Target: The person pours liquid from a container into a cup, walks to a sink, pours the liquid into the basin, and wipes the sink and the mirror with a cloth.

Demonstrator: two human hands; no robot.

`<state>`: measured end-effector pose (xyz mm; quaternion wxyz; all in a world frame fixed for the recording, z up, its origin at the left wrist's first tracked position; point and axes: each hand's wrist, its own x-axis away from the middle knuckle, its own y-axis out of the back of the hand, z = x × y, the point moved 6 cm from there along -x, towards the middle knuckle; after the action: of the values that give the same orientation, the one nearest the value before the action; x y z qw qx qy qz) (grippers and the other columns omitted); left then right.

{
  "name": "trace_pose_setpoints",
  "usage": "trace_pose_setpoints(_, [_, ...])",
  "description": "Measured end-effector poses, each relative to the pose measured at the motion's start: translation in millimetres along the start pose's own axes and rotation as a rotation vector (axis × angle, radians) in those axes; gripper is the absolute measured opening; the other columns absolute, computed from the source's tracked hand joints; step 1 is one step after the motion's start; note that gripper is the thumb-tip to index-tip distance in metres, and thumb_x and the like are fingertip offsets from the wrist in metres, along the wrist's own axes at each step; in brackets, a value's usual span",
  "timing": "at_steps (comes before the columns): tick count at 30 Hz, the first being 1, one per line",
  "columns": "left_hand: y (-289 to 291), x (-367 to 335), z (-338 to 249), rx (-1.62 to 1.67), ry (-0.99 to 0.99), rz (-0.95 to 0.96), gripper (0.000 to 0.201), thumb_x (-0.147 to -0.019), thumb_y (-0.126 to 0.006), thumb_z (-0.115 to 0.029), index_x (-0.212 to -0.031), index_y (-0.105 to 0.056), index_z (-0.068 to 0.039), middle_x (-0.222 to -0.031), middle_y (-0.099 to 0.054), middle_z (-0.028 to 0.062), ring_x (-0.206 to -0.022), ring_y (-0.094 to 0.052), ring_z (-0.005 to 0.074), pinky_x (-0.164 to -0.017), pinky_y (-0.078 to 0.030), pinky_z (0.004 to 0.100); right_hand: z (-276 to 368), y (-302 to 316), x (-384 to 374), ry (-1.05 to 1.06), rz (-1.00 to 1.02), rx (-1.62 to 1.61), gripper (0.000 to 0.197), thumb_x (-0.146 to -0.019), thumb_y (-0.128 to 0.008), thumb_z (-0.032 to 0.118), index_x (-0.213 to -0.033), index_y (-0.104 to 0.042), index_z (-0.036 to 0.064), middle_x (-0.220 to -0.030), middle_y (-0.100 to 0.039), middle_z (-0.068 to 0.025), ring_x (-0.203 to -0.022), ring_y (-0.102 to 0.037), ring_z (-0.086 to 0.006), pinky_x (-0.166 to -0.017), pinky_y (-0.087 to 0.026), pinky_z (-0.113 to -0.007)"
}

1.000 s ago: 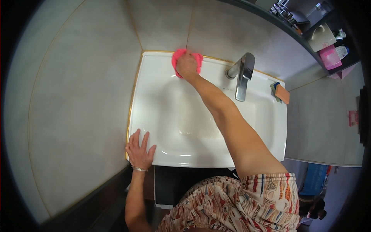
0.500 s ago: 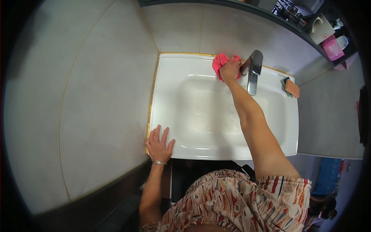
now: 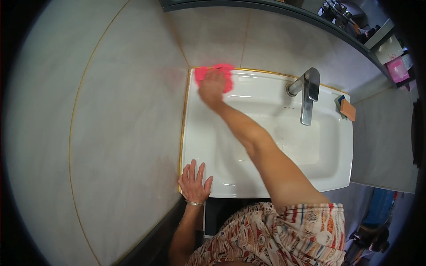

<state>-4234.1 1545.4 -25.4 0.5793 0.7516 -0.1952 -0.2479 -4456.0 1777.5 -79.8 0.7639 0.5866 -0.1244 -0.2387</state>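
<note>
Spread under my right hand [image 3: 212, 87] is a bright pink cloth [image 3: 227, 80], pressed onto the back left corner of a white sink [image 3: 199, 137]. That hand is a little blurred, its fingers over the cloth. My left hand [image 3: 194, 182] lies flat on the sink's front left corner, fingers apart, holding nothing; a bracelet circles its wrist. To the right of the cloth, a chrome faucet [image 3: 307, 95] rises from the sink's back rim. The basin looks wet around its drain.
Orange and blue-green sponges [image 3: 348, 110] sit on the sink's back right corner. Grey tiled walls [image 3: 128, 111] border the left and back. Above the back wall runs a dark-framed mirror cabinet [image 3: 284, 15], with a pink container [image 3: 398, 70] on its shelf at right.
My right hand has slid the pink cloth left along the back rim, from beside the faucet to the corner. My left hand stays on the front left corner. The view has shifted slightly.
</note>
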Motion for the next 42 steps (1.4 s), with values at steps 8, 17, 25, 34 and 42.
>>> trace_pose_setpoints(8, [-4.5,-3.8,-2.9,-0.024,-0.031,0.023,0.05,-0.078,-0.058,-0.038,-0.122,-0.052,-0.014,-0.134,-0.041,0.0102,-0.117,-0.039,0.0297,-0.09,-0.03,0.0423,19.5,3.9,-19.2,0.473,-0.263,-0.058,0.029,-0.073,-0.052,0.014,-0.098,-0.058,0.0016,-0.098,-0.056,-0.0153,-0.098,-0.051,-0.0311,-0.079,-0.04,-0.042])
trace_pose_setpoints(17, [-5.7,1.3,3.8,-0.001,-0.023,0.003,0.048,-0.079,-0.057,-0.036,-0.123,-0.051,-0.016,-0.134,-0.041,0.0099,-0.119,-0.037,0.029,-0.092,-0.029,0.0422,-176.9,47.7,18.2,0.198,-0.302,0.095,0.034,-0.076,-0.057,0.023,-0.107,-0.055,0.008,-0.105,-0.055,-0.0115,-0.1,-0.05,-0.0288,-0.083,-0.039,-0.045])
trace_pose_setpoints(25, [-5.0,0.8,4.5,0.007,-0.025,-0.03,0.048,-0.077,-0.058,-0.037,-0.121,-0.053,-0.017,-0.131,-0.044,0.0098,-0.116,-0.04,0.0288,-0.09,-0.029,0.0408,-183.6,74.5,25.1,-0.305,-0.522,0.173,0.037,-0.071,-0.057,0.014,-0.104,-0.052,-0.0009,-0.098,-0.051,-0.0196,-0.093,-0.049,-0.0345,-0.076,-0.04,-0.044])
trace_pose_setpoints(34, [-6.3,2.0,2.8,0.0,-0.022,-0.021,0.046,-0.078,-0.058,-0.039,-0.119,-0.056,-0.017,-0.131,-0.045,0.0087,-0.114,-0.042,0.0275,-0.087,-0.031,0.039,-0.3,11.4,-21.1,0.145,-0.352,-0.017,0.034,-0.066,-0.055,0.008,-0.097,-0.055,-0.0067,-0.096,-0.051,-0.0177,-0.087,-0.048,-0.0317,-0.072,-0.04,-0.041])
trace_pose_setpoints(42, [-3.4,1.0,7.1,-0.017,-0.03,-0.057,0.046,-0.077,-0.058,-0.038,-0.117,-0.056,-0.016,-0.131,-0.045,0.0086,-0.115,-0.042,0.0268,-0.087,-0.031,0.038,33.5,12.1,-4.1,0.461,-0.097,-0.177,0.02,-0.07,-0.054,0.013,-0.082,-0.061,-0.0012,-0.088,-0.055,-0.0143,-0.085,-0.052,-0.0294,-0.072,-0.044,-0.039])
